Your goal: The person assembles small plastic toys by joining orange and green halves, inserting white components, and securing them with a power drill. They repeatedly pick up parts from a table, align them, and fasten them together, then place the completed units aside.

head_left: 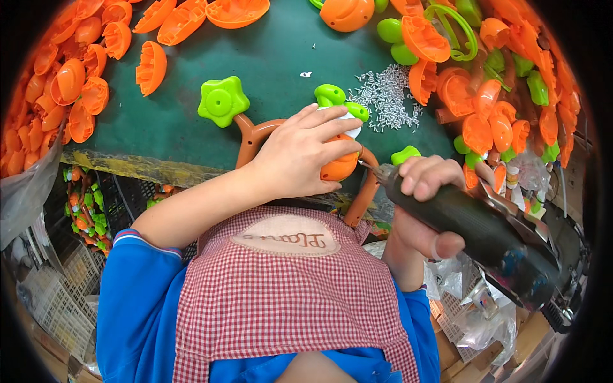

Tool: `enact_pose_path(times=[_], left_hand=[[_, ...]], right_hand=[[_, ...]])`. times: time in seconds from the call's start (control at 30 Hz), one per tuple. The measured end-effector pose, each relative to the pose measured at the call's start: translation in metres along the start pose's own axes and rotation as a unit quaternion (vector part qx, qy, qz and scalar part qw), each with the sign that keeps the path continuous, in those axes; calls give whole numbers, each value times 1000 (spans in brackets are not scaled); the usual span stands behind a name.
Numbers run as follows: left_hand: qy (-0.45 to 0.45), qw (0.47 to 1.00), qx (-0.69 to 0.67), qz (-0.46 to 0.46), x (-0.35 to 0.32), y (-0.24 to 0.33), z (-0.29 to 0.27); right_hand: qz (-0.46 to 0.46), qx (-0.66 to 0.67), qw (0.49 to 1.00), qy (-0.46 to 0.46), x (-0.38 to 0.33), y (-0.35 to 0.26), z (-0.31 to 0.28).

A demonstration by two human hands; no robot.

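1. Red-checked apron (287, 300) over blue sleeves fills the lower middle of the frame.
2. Left hand (300, 156) presses down, fingers closed over an orange plastic toy (338, 167) at centre, on the green table (179, 121).
3. Right hand (424, 191) is wrapped tight around a black power screwdriver (479, 223), tip at the toy's right side.
4. Toy looks light, rigid and smooth, likely slippery; holding its rounded body from above seems best.
5. Small screws (386, 96) lie heaped upper right; orange shells (70, 83) upper left.

The left hand (300, 156) covers most of the orange toy body (338, 167); the electric screwdriver's (476, 223) tip is too small to make out.
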State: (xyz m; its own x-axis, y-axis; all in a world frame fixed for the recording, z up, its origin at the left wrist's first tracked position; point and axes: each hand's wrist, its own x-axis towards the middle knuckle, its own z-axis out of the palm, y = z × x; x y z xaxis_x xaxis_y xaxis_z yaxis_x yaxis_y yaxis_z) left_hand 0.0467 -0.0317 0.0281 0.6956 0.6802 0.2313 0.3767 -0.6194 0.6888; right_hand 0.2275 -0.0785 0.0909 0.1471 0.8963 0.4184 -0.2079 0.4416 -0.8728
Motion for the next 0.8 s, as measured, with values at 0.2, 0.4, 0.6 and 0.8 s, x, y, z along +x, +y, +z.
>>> enact_pose_path(times=[0.2, 0.4, 0.6, 0.8], left_hand=[[8, 1000, -2, -1, 0, 0, 2], [29, 999, 19, -1, -1, 2, 12], [30, 999, 32, -10, 0, 1, 10], [39, 999, 36, -3, 8, 7, -8]], right_hand=[[49, -9, 997, -61, 2, 23, -6], [11, 83, 987, -136, 2, 39, -20], [66, 153, 967, -194, 16, 39, -27], [25, 5, 999, 25, 25, 55, -42]])
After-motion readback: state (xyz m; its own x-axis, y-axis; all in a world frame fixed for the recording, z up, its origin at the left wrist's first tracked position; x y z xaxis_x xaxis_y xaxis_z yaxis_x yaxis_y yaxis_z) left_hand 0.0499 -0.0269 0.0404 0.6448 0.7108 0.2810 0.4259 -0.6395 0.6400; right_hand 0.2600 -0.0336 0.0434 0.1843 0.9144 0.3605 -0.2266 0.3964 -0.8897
